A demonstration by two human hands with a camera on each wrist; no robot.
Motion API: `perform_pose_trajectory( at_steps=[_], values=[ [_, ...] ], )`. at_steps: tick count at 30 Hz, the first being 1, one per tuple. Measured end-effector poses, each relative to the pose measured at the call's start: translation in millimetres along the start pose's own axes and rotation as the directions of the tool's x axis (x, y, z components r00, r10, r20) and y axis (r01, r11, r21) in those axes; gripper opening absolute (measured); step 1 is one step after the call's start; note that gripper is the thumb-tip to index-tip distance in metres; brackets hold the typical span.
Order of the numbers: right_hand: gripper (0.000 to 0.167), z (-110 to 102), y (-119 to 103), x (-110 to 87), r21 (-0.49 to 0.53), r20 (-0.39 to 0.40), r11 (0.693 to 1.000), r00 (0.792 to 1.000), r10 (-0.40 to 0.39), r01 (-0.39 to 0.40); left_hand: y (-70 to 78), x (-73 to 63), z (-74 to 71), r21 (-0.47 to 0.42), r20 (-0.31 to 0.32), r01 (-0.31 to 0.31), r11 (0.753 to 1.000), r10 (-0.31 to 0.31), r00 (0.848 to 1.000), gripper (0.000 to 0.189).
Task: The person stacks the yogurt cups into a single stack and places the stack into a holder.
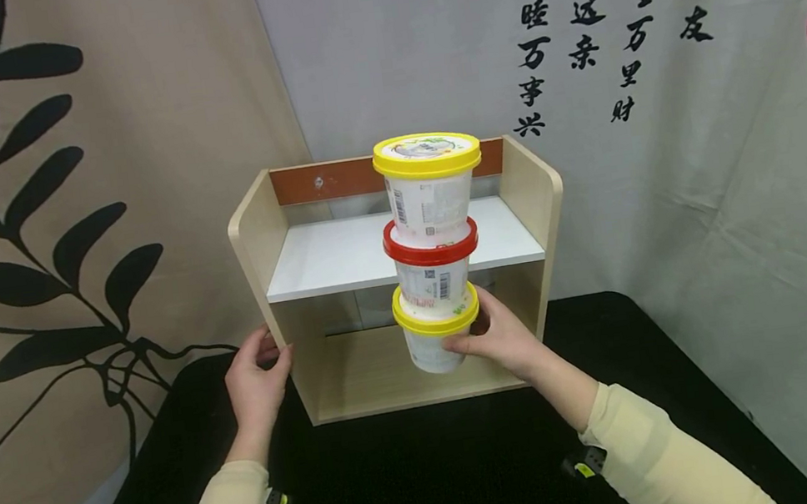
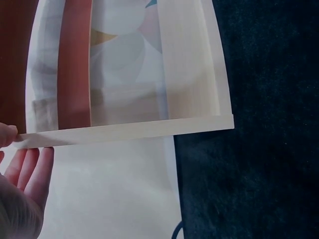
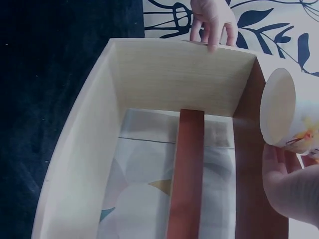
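Observation:
My right hand (image 1: 499,337) grips the lowest of three stacked paper tubs, thumb across its front. This bottom tub (image 1: 434,353) has a yellow lid; above it stand a red-lidded tub (image 1: 433,282) and a larger yellow-lidded tub (image 1: 436,206). The stack overlaps the front of a small two-tier wooden shelf (image 1: 328,379) in the head view. In the right wrist view the bottom tub's pale base (image 3: 278,107) faces left above my fingers. My left hand (image 1: 257,388) holds the front edge of the shelf's left side panel (image 2: 124,130), pinching it between thumb and fingers.
A white middle board (image 1: 328,253) spans the shelf, with a reddish-brown rail (image 1: 323,182) along its top back. Black cloth (image 1: 432,484) covers the table beneath. Behind hang curtains (image 1: 394,51) printed with leaves and dark characters.

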State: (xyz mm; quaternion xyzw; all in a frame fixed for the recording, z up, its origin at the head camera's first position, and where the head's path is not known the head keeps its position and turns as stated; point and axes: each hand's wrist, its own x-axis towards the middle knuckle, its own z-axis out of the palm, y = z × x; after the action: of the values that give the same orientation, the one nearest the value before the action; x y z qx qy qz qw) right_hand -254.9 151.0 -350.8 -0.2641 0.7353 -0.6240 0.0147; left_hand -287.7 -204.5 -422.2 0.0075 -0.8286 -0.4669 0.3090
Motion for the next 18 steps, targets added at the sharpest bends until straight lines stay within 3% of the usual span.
perform_pose_trajectory(
  at_steps=[9, 18],
  values=[
    [0.069, -4, -22, 9.6, -0.084, -0.020, 0.996, 1.000, 0.000, -0.002, 0.1, -0.2, -0.5, 0.010, -0.004, -0.012, 1.000, 0.012, 1.000, 0.039],
    [0.067, -8, -38, 21.1, -0.082, -0.041, 0.997, 0.999, -0.001, -0.003, 0.0, -0.5, -0.3, 0.015, 0.001, -0.009, 1.000, 0.009, 1.000, 0.039]
  ],
)
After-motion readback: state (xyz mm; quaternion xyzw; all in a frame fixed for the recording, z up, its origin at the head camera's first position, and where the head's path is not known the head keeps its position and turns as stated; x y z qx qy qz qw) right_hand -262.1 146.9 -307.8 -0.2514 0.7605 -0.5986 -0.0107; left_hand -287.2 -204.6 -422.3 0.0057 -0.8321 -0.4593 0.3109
